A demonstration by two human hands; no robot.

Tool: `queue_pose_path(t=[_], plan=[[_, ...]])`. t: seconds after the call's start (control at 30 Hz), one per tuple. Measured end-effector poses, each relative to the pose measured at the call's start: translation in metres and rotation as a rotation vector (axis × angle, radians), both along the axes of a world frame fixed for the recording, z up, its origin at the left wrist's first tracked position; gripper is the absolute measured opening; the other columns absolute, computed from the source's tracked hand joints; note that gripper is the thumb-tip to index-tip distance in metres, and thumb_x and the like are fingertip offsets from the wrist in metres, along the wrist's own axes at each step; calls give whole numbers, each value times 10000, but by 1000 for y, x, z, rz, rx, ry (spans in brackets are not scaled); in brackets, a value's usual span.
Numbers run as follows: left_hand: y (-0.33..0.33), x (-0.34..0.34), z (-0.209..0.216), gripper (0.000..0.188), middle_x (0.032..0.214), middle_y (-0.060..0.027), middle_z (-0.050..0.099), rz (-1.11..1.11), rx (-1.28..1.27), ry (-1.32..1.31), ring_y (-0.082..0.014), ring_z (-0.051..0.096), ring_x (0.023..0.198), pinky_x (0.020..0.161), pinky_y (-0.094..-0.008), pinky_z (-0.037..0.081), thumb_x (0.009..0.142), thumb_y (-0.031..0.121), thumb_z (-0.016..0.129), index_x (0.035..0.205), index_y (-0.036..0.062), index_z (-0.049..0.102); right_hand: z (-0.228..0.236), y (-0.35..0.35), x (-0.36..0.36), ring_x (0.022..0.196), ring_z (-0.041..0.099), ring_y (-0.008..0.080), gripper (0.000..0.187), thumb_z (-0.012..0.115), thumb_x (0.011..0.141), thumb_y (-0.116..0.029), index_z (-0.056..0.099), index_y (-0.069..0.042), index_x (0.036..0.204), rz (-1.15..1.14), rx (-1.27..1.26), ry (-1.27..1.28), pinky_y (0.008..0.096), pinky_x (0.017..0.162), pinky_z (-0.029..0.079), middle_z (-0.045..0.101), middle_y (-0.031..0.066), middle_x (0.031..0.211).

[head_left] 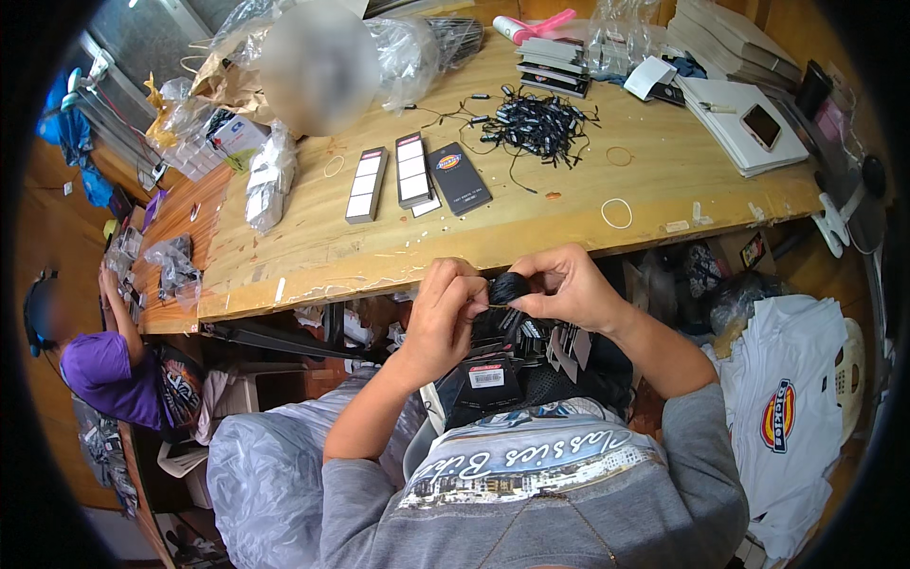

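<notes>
Just off the table's front edge, my right hand (573, 289) pinches a bundle of black cords (510, 286) between thumb and fingers. My left hand (444, 318) is closed at the bundle's left side, its fingertips pressed together there. A thin light strand shows beneath the bundle by the left fingertips; I cannot tell exactly what it is. Below the hands, black hang tags (488, 379) on cords lie in my lap. On the table ahead are stacks of tags with white labels (364, 186), a single black tag (459, 178) and a tangled pile of black cords (536, 128).
Rubber bands (617, 213) lie on the wooden table (550, 223). At the right are papers with a phone (761, 127) and a white shirt (782, 408). Plastic bags (270, 474) bulge at my left. Another person in purple (114, 379) works at the far left.
</notes>
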State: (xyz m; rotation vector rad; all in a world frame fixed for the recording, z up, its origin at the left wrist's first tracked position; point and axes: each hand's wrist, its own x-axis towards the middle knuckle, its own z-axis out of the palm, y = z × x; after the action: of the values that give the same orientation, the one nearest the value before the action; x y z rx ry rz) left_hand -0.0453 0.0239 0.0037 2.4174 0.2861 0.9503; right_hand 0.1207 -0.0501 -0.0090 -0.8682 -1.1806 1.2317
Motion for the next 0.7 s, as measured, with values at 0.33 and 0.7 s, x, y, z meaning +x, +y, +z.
queue_pose_path(t=[0.33,0.7], plan=[[-10,7,-16,199,944,-144,516,-202,-708,-271,-200,511,911,790,-274,413,691,-31,589,861,-57,490,37,-15,5,507,510,134,193,602,619,-47,534,24,785,-126,224,-691,241,470,412,524,78,632],[-20,9,-13,164,753,-108,560,-56,-512,-239,-196,567,748,640,-254,456,588,-61,627,715,-35,526,21,-37,-9,672,537,276,266,629,545,-27,519,27,780,-436,632,-1000,314,583,447,531,141,796]])
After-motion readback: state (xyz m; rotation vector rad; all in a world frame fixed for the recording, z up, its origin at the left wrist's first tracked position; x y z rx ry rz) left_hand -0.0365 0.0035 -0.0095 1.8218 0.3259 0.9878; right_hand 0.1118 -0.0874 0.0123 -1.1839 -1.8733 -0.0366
